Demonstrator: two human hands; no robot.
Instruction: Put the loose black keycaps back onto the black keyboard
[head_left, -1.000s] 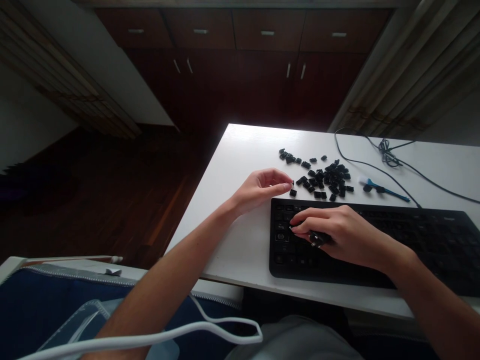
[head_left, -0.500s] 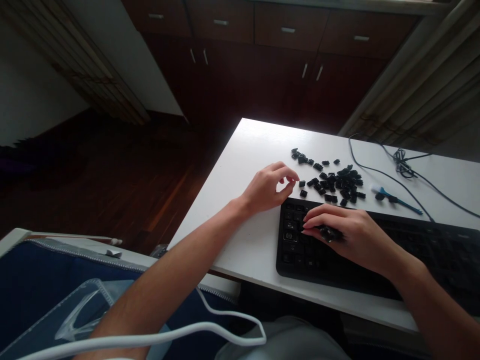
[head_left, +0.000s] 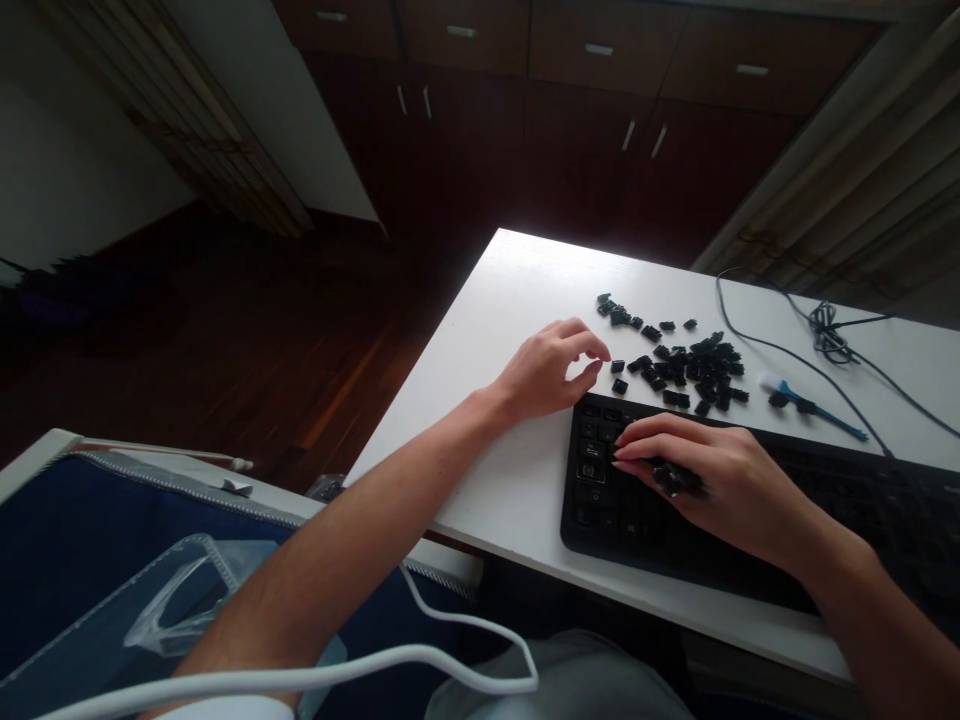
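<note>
A black keyboard (head_left: 825, 510) lies along the near edge of a white table (head_left: 510, 330). Behind its left end sits a pile of loose black keycaps (head_left: 686, 365). My left hand (head_left: 551, 372) hovers just left of the pile, thumb and fingers curled with a small gap between the tips, beside two stray keycaps (head_left: 618, 376). My right hand (head_left: 701, 470) rests on the keyboard's left part, fingers stretched over the keys, with several black keycaps (head_left: 675, 480) tucked under the palm.
A blue-handled brush (head_left: 814, 408) lies right of the pile. A black cable (head_left: 817, 340) loops across the table's far right. Dark wooden cabinets (head_left: 600, 110) stand behind. A blue bag (head_left: 90, 560) and a white cord (head_left: 420, 665) lie at my lower left.
The view has shifted, so the table sits further right in frame. My left hand's fingers have curled closer together near the stray keycaps. My right hand stays on the keyboard.
</note>
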